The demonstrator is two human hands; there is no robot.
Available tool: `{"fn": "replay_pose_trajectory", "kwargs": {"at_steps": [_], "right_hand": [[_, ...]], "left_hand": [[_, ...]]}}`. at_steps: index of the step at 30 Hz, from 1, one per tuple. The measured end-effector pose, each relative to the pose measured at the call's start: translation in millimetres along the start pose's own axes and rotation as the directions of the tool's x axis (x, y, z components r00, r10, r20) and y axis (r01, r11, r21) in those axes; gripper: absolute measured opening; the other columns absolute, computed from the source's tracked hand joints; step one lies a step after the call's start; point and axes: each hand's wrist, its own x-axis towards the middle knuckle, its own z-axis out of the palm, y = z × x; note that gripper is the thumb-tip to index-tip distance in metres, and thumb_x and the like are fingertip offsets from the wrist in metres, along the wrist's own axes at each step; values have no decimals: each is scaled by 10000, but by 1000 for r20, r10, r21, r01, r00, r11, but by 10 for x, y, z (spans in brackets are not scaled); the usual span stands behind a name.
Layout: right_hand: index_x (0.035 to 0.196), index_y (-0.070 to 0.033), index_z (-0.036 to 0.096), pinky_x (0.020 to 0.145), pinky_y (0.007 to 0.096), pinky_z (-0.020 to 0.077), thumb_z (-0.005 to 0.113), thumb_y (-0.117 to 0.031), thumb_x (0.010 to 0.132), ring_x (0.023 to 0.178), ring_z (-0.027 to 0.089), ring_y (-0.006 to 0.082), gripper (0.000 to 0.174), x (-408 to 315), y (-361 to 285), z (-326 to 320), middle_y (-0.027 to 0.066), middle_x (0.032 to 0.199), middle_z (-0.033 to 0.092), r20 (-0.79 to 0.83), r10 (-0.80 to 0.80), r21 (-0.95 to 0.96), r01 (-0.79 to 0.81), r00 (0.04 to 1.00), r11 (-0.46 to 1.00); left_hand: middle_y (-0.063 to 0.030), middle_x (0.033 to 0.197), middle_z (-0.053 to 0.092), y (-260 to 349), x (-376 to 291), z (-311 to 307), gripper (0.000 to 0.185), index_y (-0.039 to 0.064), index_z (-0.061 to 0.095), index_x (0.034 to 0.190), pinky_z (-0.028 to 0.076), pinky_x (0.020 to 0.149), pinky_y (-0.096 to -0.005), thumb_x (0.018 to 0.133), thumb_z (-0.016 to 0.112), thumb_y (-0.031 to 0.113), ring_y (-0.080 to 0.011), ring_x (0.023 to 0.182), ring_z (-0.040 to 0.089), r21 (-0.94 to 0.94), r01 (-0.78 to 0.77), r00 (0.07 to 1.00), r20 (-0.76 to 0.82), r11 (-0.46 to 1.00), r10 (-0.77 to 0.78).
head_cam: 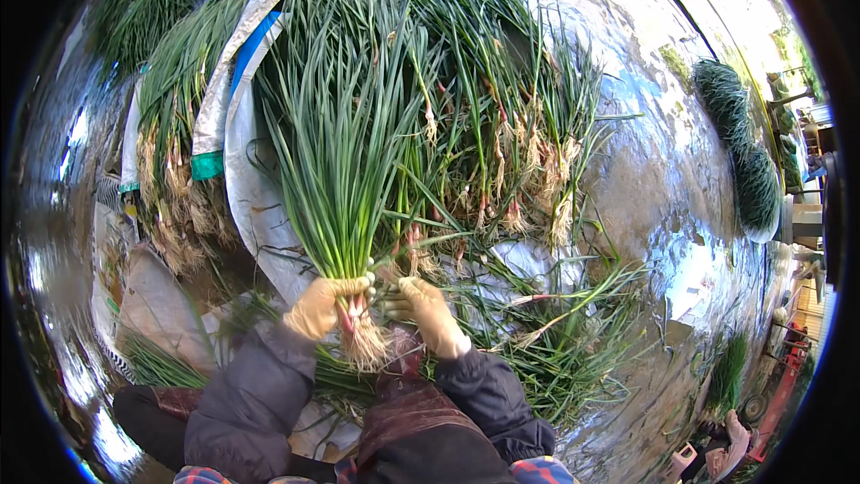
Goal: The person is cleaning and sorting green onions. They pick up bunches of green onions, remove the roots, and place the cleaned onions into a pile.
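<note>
My left hand [324,304], in a tan glove, is closed round a bunch of green garlic or similar alliums [336,215] just above its reddish bulbs. The pale roots [365,341] hang below the fist and the long leaves point away from me. My right hand [424,311], gloved too, is just right of the bunch with its fingers bent; a thin stalk or leaf lies by the fingertips, and whether they pinch it is unclear. Beyond both hands spreads a large heap of the same plants [470,101], roots towards me.
White woven sheeting [259,215] lies under the heap. More bundled plants [178,168] lie at the left. Loose stalks and leaves [571,356] litter the right side. On the wet ground [645,181] farther right are long green piles [739,148]. Part of another person [732,440] shows at lower right.
</note>
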Motion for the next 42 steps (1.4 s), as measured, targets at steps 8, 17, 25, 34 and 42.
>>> {"fn": "replay_pose_trajectory", "kwargs": {"at_steps": [8,17,25,34,42], "right_hand": [[903,-92,515,372,217,230,384,-272,1011,424,281,51,247,519,26,300,-83,542,339,-53,77,721,-15,996,693],[1106,-101,655,790,375,520,439,-482,947,828,670,278,467,107,12,-381,130,920,688,365,275,-929,368,890,41],[951,-43,630,586,328,505,620,-180,876,634,596,190,156,1237,-1433,-547,102,748,629,101,-976,-994,60,193,-91],[934,-100,669,515,317,420,684,-129,816,585,536,176,123,550,-608,-106,54,681,594,227,-932,-960,224,282,-166],[1108,-99,549,669,318,447,626,-101,862,753,532,187,258,677,-499,-960,66,828,569,-209,-933,-964,-222,293,147]], "left_hand": [[-51,884,637,-149,-239,-85,277,34,556,1144,513,603,-310,892,592,144,-141,613,566,144,46,987,148,989,-68],[-186,1270,545,357,-963,-624,538,190,283,1436,484,717,-337,940,423,35,-179,799,624,-250,284,137,966,926,218],[-70,871,579,877,-930,47,580,140,295,1427,446,679,-308,899,518,47,-179,737,584,-502,-191,485,699,844,526],[-195,1150,607,825,491,558,357,-52,495,1219,545,833,-378,869,528,7,-260,979,622,12,-172,974,150,985,169],[-155,815,639,203,331,263,326,-87,554,1170,551,581,-289,858,542,7,-193,617,598,30,-251,967,-32,967,252]]}}
